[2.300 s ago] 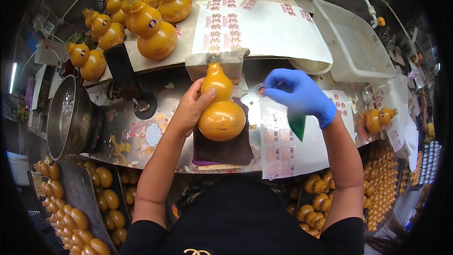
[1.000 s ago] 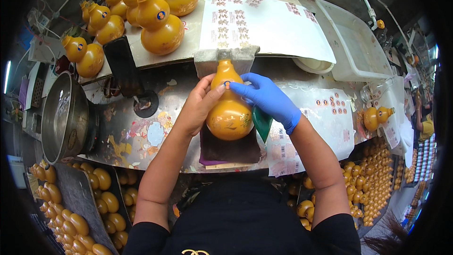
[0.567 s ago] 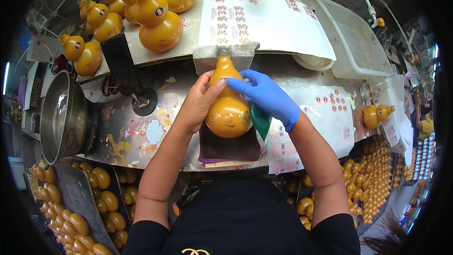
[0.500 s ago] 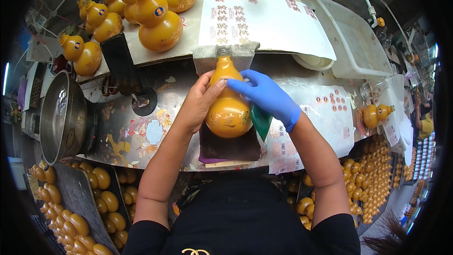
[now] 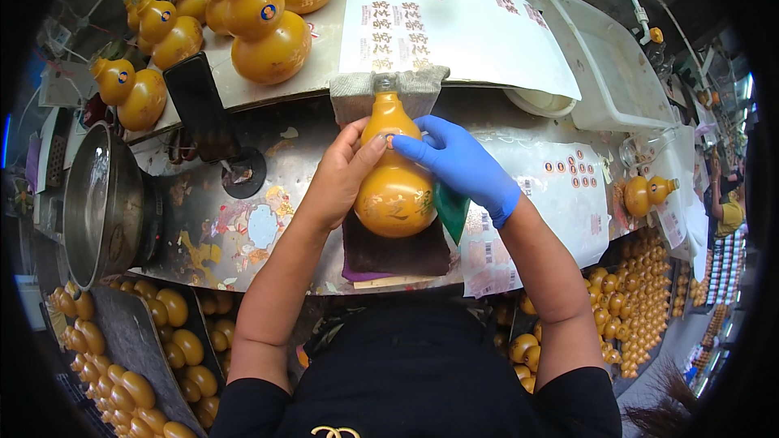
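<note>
A yellow gourd-shaped bottle (image 5: 395, 203) lies on a dark folded cloth pad (image 5: 398, 253), its clear neck on a grey cloth (image 5: 422, 91) at the far side. My bare left hand (image 5: 345, 174) is closed round the left of its upper bulb. From the right my blue-gloved right hand (image 5: 462, 162) grips the same bulb. Both thumbs meet on its front at a small round sticker (image 5: 389, 142), partly covered by them. A dark green flat piece (image 5: 451, 209) sticks out below my right hand, beside the lower bulb; whether the hand holds it cannot be told.
Small round stickers (image 5: 578, 169) dot a sheet at right. A printed white sheet (image 5: 462, 40) covers the raised shelf, beside a plastic tub (image 5: 604, 65). Finished-looking gourd bottles (image 5: 272, 45) stand back left. A phone on a stand (image 5: 199, 105) and a metal bowl (image 5: 91, 203) are at left.
The view has shifted slightly. Both thumbs stay on the bottle's upper bulb, and a little of the round sticker now shows between them.
</note>
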Available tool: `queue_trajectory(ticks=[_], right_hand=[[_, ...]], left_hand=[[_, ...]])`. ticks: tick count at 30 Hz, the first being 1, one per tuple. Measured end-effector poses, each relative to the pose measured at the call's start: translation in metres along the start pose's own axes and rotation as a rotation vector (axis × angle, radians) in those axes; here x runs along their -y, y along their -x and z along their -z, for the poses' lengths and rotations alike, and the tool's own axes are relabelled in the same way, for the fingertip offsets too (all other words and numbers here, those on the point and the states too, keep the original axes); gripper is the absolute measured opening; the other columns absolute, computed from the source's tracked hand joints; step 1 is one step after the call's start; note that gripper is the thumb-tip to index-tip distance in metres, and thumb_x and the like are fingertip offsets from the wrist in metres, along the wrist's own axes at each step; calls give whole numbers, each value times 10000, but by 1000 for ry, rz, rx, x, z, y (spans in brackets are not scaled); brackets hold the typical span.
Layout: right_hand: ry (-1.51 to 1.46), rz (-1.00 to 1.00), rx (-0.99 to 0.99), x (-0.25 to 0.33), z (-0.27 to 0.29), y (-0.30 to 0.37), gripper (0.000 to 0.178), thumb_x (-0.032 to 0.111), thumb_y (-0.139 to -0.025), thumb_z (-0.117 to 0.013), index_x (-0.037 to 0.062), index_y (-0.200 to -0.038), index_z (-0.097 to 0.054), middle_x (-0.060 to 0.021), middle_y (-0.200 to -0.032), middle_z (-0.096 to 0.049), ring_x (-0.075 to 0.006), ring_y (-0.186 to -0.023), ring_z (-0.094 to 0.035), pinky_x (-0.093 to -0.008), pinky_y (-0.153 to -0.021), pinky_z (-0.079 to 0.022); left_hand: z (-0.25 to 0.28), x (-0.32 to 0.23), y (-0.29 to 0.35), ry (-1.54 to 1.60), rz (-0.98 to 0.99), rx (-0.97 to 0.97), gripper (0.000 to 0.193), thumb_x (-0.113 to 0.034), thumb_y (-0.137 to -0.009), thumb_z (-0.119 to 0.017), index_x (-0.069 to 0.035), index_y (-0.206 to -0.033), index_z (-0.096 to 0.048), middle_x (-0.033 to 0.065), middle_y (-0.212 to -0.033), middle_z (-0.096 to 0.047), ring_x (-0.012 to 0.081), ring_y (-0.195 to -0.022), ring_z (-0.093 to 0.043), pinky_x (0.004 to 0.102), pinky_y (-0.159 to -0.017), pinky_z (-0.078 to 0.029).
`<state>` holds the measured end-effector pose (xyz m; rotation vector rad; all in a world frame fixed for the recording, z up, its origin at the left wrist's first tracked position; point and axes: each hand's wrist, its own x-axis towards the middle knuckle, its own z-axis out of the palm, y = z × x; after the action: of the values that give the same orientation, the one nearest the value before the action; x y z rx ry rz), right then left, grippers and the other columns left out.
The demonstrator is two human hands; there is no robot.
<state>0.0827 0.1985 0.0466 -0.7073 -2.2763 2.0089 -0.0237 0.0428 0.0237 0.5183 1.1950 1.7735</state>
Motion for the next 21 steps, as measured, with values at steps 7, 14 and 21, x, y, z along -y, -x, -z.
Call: queue_trajectory(ticks=[7,14,21], right_hand=[[-125,12,-2,6,-1,5,573,482,-825,-699,-38,-1045,-605,-16,-762,-563,-68,-685,-509,-235,-636,-443],[65,-55,-13,5,-1,-4,541,481,-816,-712,-14,-982,-571,-1,-752,-522,-61,-684,-474,-234,-639,-430],[-135,-42,36,4,0,0,528,454,-821,-717,-13,-1016,-567,8,-744,-524,-53,-688,-479,-217,-646,-424]], left_hand=[[5,0,-2,27,32,39,529,-306,-972,-549,12,-1355,-373,112,-1209,-548,160,-1099,-551,298,-930,-468],[-3,-5,-7,-99,46,-26,507,-344,-978,-531,12,-1313,-396,114,-1166,-559,147,-1050,-559,279,-904,-465],[3,1,-8,-121,-11,14,495,-347,-992,-501,21,-1311,-410,112,-1152,-570,140,-1052,-560,268,-913,-455]])
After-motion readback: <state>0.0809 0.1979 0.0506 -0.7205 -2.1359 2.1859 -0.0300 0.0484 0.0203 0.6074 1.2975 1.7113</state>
